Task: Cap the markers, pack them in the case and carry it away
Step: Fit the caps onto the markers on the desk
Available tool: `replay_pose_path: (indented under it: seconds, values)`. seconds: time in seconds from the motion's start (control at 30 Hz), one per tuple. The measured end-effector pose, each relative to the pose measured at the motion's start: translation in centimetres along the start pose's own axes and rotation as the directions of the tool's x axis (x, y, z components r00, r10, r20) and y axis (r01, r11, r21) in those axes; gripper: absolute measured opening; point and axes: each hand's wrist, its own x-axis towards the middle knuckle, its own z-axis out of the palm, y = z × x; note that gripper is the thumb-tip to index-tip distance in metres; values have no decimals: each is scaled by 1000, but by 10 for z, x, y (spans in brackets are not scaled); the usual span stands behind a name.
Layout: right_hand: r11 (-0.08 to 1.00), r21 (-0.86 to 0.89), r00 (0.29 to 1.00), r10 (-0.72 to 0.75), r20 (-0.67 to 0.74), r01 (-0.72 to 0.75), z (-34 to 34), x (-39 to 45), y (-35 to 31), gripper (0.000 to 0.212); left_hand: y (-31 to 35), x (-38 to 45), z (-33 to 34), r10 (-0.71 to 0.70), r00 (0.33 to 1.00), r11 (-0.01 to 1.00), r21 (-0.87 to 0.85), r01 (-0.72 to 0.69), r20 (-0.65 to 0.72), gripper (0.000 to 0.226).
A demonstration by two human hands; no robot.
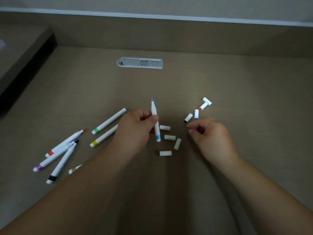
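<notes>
My left hand grips an uncapped blue marker, held nearly upright with its blue tip pointing away from me. My right hand hovers empty, fingers loosely curled, just below several loose white caps at the right. More white caps lie between my hands. A capped green marker and a capped yellow marker rest left of my left hand. Uncapped red, purple and black markers lie crossed at the far left. An orange marker is mostly hidden by my left forearm. No case is visible.
The brown desk has a grey socket strip set into it beyond the markers. A raised dark-edged shelf stands at the far left. A wall ledge runs along the back.
</notes>
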Motion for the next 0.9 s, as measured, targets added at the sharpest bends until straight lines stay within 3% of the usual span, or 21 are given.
replay_pose_path:
  seconds: [0.1,0.2,0.27,0.43,0.5,0.6,0.7,0.9]
  values:
    - [991,-59,985,-113,133,122,1,-10,-8,19,-1,-1,3,3,1000,1000,5,-3,-17,14]
    - [990,-133,985,-12,174,36,2,-20,-20,5,-3,-2,5,-8,1000,999,38,9,-25,12]
    - [975,-219,984,81,160,-45,7,-22,-26,21,-4,-2,6,-6,1000,999,46,7,-28,11]
    - [950,-311,975,91,201,-24,11,-15,-31,11,-6,-1,7,-15,999,999,49,16,-29,8]
    - [966,-257,974,42,224,17,7,-15,-26,8,-6,-1,7,-5,1000,998,57,6,-28,9]
    - [998,-31,983,-41,181,47,0,-23,-18,10,-7,-1,5,12,999,998,57,-10,-34,10]
    - [983,184,988,-4,151,-24,-3,-28,-12,20,-8,0,3,24,999,999,41,-23,-33,10]
    - [915,383,982,63,177,-128,1,-31,-10,22,-10,-2,1,32,999,999,24,-32,-36,9]
